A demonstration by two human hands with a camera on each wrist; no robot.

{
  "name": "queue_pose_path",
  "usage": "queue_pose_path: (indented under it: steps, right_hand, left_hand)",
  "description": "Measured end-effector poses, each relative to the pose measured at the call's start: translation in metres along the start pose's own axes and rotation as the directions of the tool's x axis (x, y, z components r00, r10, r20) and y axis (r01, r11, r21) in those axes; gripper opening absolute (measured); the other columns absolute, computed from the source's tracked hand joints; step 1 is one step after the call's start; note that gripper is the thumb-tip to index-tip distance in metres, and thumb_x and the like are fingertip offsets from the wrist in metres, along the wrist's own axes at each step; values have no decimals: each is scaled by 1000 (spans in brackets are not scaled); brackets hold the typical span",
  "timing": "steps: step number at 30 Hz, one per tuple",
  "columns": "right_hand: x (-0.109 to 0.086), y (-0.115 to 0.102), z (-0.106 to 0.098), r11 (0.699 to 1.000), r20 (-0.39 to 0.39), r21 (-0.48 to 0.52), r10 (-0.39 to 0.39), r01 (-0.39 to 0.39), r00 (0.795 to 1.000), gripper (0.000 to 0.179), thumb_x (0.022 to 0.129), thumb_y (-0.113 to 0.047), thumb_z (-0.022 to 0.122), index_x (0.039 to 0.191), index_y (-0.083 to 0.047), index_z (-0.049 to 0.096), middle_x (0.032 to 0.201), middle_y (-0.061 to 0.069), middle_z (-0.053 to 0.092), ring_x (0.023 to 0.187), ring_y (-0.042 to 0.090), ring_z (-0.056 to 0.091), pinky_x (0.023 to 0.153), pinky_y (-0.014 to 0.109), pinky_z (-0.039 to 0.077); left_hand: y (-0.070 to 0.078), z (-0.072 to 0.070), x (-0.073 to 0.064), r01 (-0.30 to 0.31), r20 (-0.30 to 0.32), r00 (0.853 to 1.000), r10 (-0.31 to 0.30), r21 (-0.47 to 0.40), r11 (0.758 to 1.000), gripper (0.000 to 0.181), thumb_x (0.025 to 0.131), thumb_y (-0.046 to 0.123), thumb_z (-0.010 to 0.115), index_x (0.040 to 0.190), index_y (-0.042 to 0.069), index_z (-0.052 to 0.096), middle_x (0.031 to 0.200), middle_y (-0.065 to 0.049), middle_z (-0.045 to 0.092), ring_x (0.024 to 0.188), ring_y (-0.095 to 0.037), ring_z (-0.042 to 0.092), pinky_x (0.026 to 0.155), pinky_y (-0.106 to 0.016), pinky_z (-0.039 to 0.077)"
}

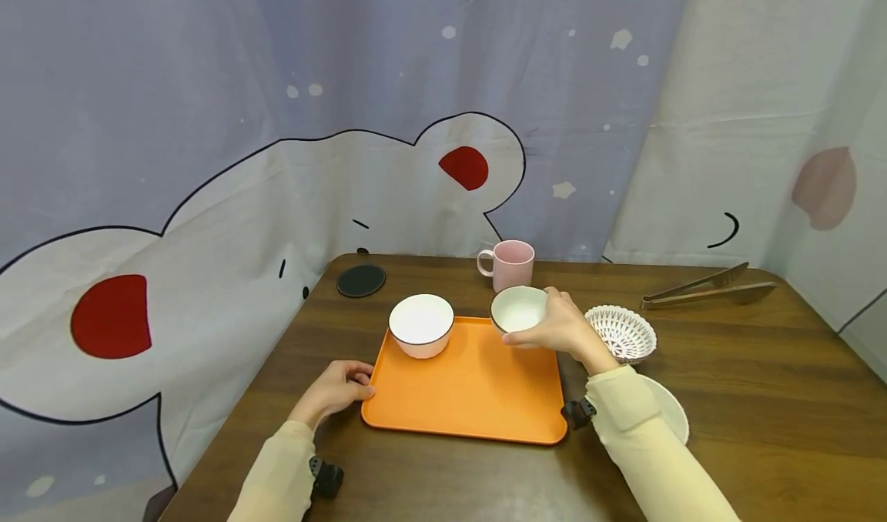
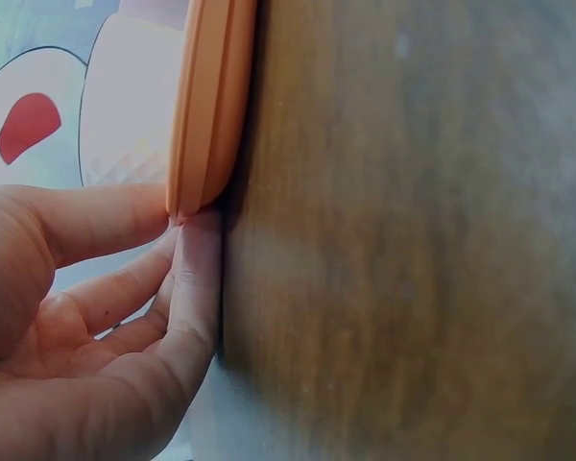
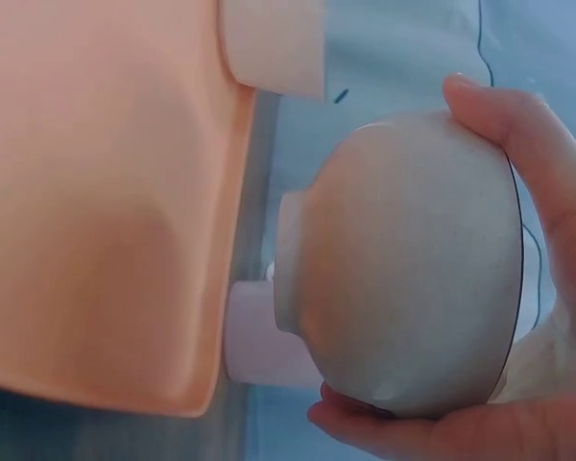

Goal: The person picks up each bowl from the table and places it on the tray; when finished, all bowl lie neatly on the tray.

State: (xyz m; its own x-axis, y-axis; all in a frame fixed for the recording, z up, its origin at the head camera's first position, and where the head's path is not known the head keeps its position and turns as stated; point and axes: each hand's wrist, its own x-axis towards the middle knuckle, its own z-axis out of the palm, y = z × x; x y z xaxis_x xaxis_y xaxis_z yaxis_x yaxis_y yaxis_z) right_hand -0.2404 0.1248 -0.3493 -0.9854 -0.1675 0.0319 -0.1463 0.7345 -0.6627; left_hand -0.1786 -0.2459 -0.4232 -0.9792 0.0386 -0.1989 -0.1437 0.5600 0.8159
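My right hand [image 1: 561, 323] grips a white bowl [image 1: 517, 311] with a dark rim line. In the right wrist view thumb and fingers span the bowl [image 3: 413, 269], whose foot ring shows apart from the tray's surface. It is over the far right corner of an orange tray [image 1: 464, 387]. At the tray's left edge my left hand [image 1: 337, 389] pinches the rim. Up close, the thumb [image 2: 106, 219] lies against the tray rim [image 2: 204, 115], with a finger under the edge. A second white bowl [image 1: 421, 328] stands on the tray's far left corner.
A pink mug [image 1: 513, 265] stands behind the tray, and a dark round coaster [image 1: 361, 281] lies at back left. To the right are a white openwork basket [image 1: 621, 332], metal tongs [image 1: 710, 287] and a white plate [image 1: 671, 412] partly behind my right sleeve. Curtains hang behind the table.
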Motion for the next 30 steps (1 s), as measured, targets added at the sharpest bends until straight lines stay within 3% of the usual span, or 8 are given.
queue_pose_path:
  steps: [17,30]
  right_hand:
    - [10,5,30,1000,32,-1,23,-23,999,119,57,-43,91,144,8,27,126,27,42,108,40,55,91,50,49]
    - [19,5,40,999,66,-31,39,-37,997,111,58,-43,91,136,8,32,121,24,43,103,37,56,90,47,49]
  left_hand:
    - [3,0,-1,24,-3,1000,-24,-6,1000,37,81,-1,71,116,-8,62,88,-9,56,83,-20,51,73,-29,44]
    - [4,0,-2,32,-3,999,-32,-10,999,37,82,-1,70,117,-8,61,89,-9,55,83,-20,51,72,-29,44]
